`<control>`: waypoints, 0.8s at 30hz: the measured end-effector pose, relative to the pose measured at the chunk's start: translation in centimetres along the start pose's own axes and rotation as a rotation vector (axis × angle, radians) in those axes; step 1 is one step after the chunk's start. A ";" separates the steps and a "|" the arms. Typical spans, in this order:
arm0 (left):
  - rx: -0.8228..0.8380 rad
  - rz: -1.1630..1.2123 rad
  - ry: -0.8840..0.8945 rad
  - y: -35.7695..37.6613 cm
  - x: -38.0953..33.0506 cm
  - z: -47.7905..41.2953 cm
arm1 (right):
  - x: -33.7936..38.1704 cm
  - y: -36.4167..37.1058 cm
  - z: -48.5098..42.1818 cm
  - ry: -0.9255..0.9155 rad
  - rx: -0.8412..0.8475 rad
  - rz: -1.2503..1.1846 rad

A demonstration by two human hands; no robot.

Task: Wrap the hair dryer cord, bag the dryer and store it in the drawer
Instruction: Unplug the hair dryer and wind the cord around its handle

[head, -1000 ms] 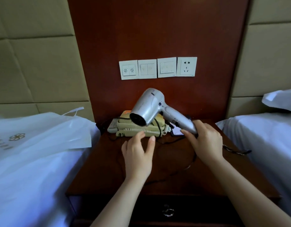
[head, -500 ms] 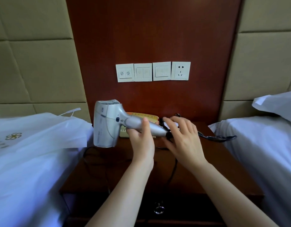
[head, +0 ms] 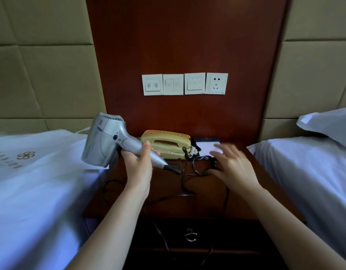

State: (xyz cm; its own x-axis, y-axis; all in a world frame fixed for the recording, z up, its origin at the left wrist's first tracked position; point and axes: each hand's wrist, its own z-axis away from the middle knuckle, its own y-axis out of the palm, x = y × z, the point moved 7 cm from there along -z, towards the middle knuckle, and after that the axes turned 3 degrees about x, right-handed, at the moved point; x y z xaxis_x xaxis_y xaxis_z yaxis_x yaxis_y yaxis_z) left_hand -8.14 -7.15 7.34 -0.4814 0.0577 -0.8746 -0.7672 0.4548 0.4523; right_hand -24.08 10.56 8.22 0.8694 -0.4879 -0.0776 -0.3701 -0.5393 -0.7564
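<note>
Though cord [head: 174, 169] loose, dryer [head: 102, 141] in left hand [head: 138, 162]

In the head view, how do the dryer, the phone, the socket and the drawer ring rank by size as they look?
1. dryer, though it is held nearer the camera, which enlarges it
2. phone
3. socket
4. drawer ring

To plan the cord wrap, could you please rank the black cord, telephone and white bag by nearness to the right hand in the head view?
1. Black cord: by the right hand's fingers.
2. Telephone: left of it, at the nightstand's back.
3. White bag: far left, on the bed.
</note>
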 end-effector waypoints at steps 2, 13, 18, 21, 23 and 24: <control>-0.023 -0.005 0.000 -0.9 -0.1 0.1 | 0.1 -1.4 0.0 0.036 -0.075 0.071; -0.061 0.121 -0.102 -1.9 -0.3 2.9 | 1.4 -4.0 2.8 0.101 -0.294 -0.018; -0.041 0.171 -0.179 -2.4 0.2 3.3 | -0.6 -3.5 4.6 0.480 -0.179 -0.308; -0.040 0.180 -0.224 -2.5 0.6 3.3 | -2.6 -0.3 6.1 0.844 0.134 -0.585; -0.039 0.171 -0.234 -2.6 0.7 3.1 | -2.9 2.0 6.6 0.890 0.358 -0.708; -0.037 0.164 -0.237 -2.6 0.7 2.9 | -2.9 2.9 6.8 0.880 0.441 -0.773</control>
State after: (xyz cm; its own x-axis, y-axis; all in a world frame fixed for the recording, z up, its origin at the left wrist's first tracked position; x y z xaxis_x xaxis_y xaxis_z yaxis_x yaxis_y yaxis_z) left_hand -5.22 -5.76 5.06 -0.4914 0.3354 -0.8037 -0.7044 0.3896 0.5933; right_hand -25.50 15.08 1.83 0.2342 -0.5309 0.8144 0.4277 -0.6961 -0.5767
